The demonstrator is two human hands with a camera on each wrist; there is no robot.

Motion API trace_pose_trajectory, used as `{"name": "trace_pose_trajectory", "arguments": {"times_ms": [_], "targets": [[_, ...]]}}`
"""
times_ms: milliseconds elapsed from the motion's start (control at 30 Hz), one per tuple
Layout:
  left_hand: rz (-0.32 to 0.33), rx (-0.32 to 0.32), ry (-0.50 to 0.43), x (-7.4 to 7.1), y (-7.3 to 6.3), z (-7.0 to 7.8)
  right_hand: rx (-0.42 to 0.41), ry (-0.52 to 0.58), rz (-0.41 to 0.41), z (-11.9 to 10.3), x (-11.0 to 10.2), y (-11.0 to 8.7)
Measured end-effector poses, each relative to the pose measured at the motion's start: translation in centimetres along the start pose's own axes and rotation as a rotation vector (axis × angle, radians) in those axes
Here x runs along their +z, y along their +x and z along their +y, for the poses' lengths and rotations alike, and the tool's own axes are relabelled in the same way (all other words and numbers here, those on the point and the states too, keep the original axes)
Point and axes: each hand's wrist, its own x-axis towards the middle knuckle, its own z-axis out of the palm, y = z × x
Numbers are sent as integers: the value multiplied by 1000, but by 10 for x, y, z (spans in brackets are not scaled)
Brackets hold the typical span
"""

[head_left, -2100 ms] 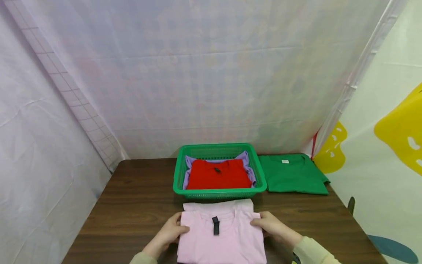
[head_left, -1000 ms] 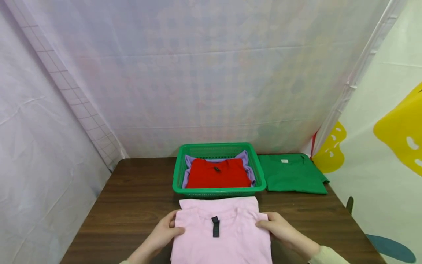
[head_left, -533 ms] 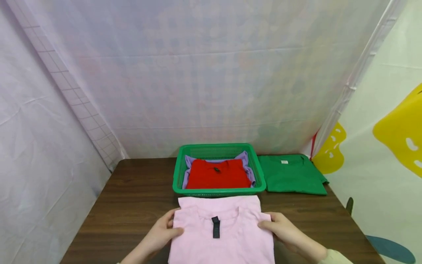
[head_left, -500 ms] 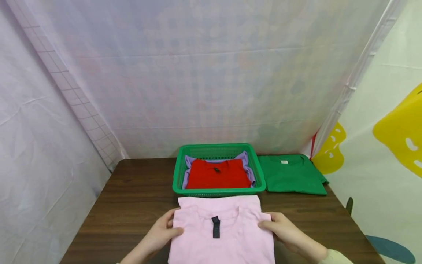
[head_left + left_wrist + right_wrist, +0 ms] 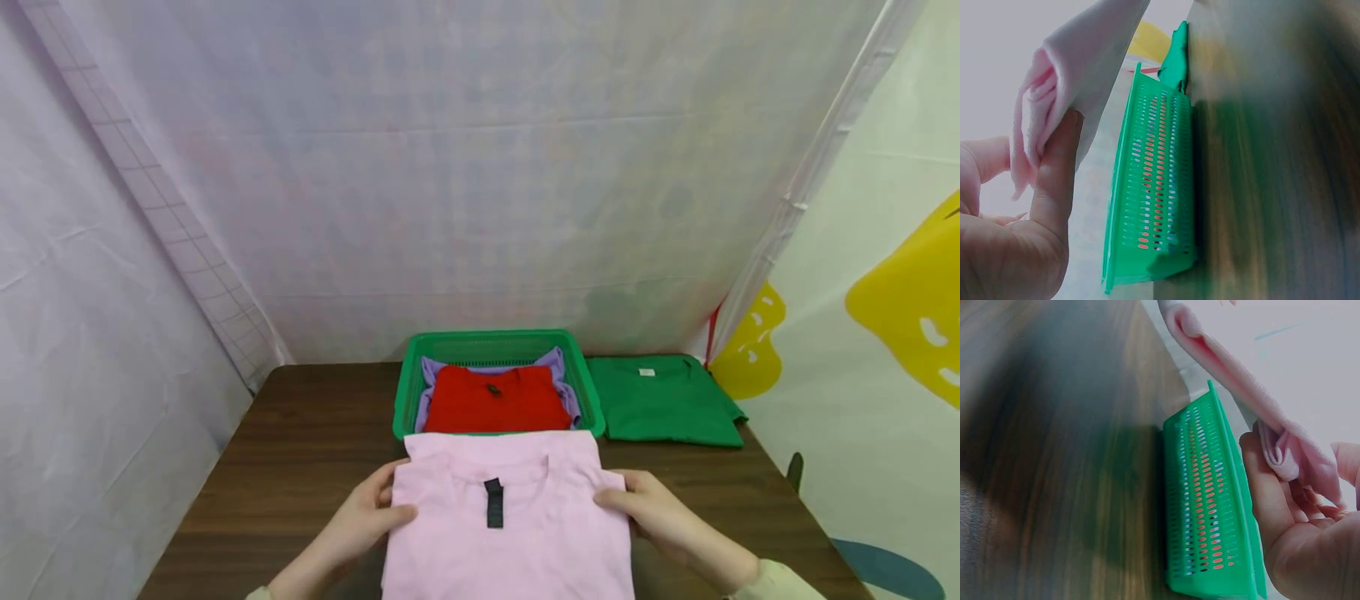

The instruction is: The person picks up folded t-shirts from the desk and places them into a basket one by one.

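A folded pink T-shirt (image 5: 517,533) with a black neck tag is held up off the table between both hands. My left hand (image 5: 367,512) pinches its left edge, thumb on top and fingers underneath; the left wrist view shows the rolled pink cloth (image 5: 1054,94) between them. At the opposite edge my right hand (image 5: 660,512) grips in the same way, fingers curled under the fold (image 5: 1291,456). The shirt's far edge overlaps the front rim of the green basket (image 5: 403,392) in the head view. Inside the basket lies a folded red shirt (image 5: 495,404) on a purple garment (image 5: 555,362).
A folded green shirt (image 5: 667,404) lies right of the basket on the dark wooden table (image 5: 315,467). Behind the table hangs a pale curtain (image 5: 480,208), and a white wall with yellow shapes (image 5: 911,300) stands at the right.
The pink T-shirt, held by both hands, has risen from near the table and moved forward, its far edge now covering the basket's front rim. Basket and green shirt have stayed in place.
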Motion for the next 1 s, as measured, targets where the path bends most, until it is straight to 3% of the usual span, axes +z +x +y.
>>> {"name": "trace_pose_trajectory", "arguments": {"times_ms": [433, 733, 1000], "targets": [[21, 0, -3, -3, 12, 9, -57, -27, 38, -9, -3, 13], [18, 21, -3, -8, 31, 6, -23, -44, 92, -9, -9, 30], [56, -5, 31, -17, 56, 0, 6, -105, 175, -9, -19, 52]]}}
